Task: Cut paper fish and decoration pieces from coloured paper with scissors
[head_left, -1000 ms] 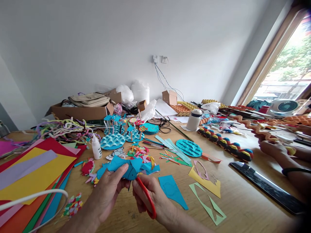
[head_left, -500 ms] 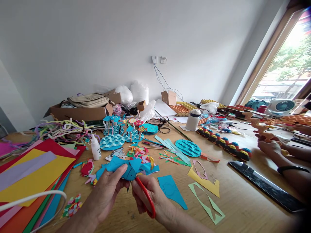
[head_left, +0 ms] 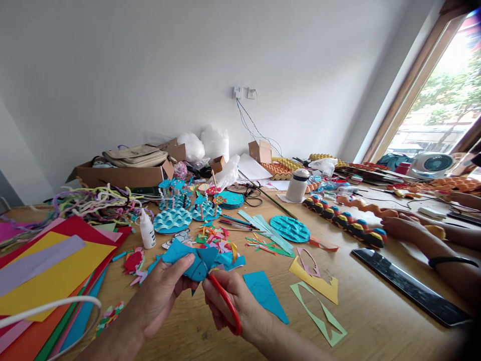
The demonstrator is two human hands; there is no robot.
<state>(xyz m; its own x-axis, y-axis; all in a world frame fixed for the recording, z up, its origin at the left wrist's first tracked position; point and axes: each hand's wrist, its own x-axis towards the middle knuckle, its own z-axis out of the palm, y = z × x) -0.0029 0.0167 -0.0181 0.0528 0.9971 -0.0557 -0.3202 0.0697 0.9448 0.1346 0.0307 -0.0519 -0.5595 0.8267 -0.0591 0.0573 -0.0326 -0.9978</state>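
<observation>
My left hand point(head_left: 165, 283) pinches a piece of blue paper point(head_left: 180, 254) with a fish outline drawn on it; the thumb lies on top and the fingers are underneath. My right hand point(head_left: 233, 296) is closed around a pair of red-handled scissors point(head_left: 228, 303), whose blades are mostly hidden at the paper's right edge. A partly cut flap of the paper stands up beside the fish's head. Just behind my hands lies a heap of colourful paper scraps point(head_left: 220, 240). To the right of the scissors rests another blue paper piece point(head_left: 266, 296) with a drawn outline.
Stacked coloured paper point(head_left: 37, 265) covers the left side, beside a white glue bottle point(head_left: 147, 229). Blue wavy discs point(head_left: 173, 220) stand farther back. On the right are green paper offcuts point(head_left: 319, 313), a black tablet point(head_left: 406, 286) and another person's hands point(head_left: 404, 228) by a painted egg-carton strip point(head_left: 343, 221).
The blue paper has turned slightly in my left hand, and its cut flap stands more upright. The other person's hands have lowered an orange carton strip onto the table.
</observation>
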